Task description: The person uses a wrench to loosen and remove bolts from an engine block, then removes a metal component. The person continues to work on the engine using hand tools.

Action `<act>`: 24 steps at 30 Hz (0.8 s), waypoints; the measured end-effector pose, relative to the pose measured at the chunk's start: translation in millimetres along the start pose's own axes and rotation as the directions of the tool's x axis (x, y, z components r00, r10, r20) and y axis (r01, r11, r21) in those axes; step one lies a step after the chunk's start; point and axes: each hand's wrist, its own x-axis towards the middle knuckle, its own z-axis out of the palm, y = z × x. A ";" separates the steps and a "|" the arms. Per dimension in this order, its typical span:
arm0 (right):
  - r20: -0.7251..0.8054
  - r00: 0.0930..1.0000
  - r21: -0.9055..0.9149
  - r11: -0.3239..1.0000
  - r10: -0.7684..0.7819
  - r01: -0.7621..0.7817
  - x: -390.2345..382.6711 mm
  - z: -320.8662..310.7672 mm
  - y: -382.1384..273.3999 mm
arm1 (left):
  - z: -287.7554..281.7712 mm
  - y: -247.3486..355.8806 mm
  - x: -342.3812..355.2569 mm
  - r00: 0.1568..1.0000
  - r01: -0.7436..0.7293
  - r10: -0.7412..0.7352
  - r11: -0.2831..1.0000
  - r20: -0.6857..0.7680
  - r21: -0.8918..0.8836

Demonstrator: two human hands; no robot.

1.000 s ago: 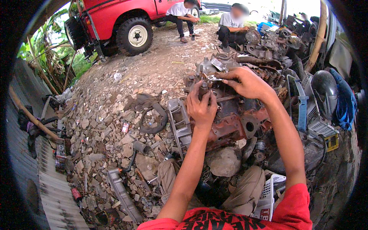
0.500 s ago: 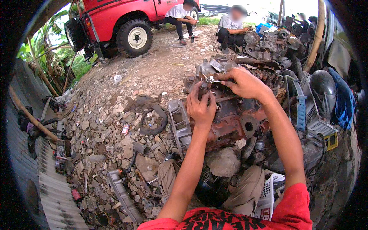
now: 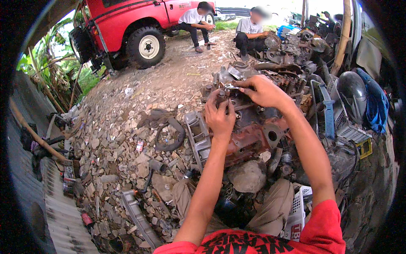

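Observation:
A rusty, reddish-brown engine block (image 3: 245,146) lies in front of me. Over its far left end my right hand (image 3: 264,91) pinches a shiny wrench (image 3: 230,86), whose ring end sits at the upright metal parts there. Just below that, the fingers of my left hand (image 3: 220,117) are closed about a dark cylindrical metal piece (image 3: 220,97); whether it is fixed to the engine is hidden. A grey ribbed metal casting (image 3: 197,137) adjoins the block's left side.
Loose stones cover the ground, with a black hose (image 3: 174,139) and a long metal cover (image 3: 137,216) on them. Right are a blue crate (image 3: 326,110) and heaped engine parts. A large stone (image 3: 248,175) lies before me. Two people sit beyond, near a red vehicle (image 3: 127,25).
The wrench's ring end and my right hand have shifted slightly left with the view. My left hand keeps its grip on the dark piece.

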 end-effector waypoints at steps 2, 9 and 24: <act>-0.047 0.999 0.011 1.000 0.025 -0.024 -4.1 8.5 0.5 | -0.1 -0.3 2.2 1.000 -0.006 0.006 1.000 0.023 -0.016; -0.286 0.924 0.092 0.967 0.254 -0.238 -24.8 59.8 -53.4 | -12.3 -3.7 2.3 0.986 0.011 -0.004 0.999 0.164 -0.044; -0.094 0.838 0.566 0.721 0.538 -0.400 -36.6 53.4 -3.6 | -31.4 12.5 51.2 0.852 0.523 -0.490 0.812 0.182 -0.258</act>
